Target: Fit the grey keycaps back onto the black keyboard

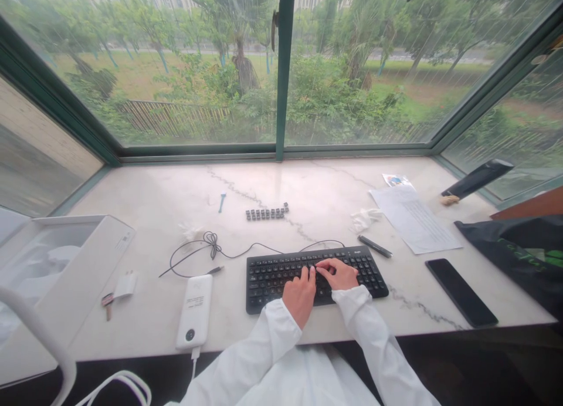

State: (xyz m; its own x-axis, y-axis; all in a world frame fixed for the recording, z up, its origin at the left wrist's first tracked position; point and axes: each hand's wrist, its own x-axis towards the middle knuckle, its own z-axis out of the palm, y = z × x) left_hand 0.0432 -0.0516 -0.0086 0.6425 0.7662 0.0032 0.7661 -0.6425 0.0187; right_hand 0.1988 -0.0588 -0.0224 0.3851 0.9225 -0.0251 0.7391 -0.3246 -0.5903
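"As both hands sit over the black keyboard (272, 281), what can be logged for the left hand (300, 294)?"

"Left hand: fingers bent, resting over the middle keys. Whether it grips anything small: cannot tell."

"And the right hand (341, 276)?"

"Thumb and forefinger drawn together, tips just beside the left fingertips. Any piece between them is too small to make out; grasp undetermined."

"Keyboard position?"

"On the marble-patterned counter (149, 203), near its front edge, directly before the person. A black cable (213, 247) lies behind and to the left, partly bundled."

"Surroundings?"

"Beyond the keyboard, small black keycaps (265, 214) in two rows, one at the right end slightly out of line. A blue tool (222, 202) lies to their left. White power bank (194, 312) left of the keyboard; pen (375, 246) by its rear right corner, contact unclear. Dark phone (461, 293) farther right, below the printed sheet (413, 218)."
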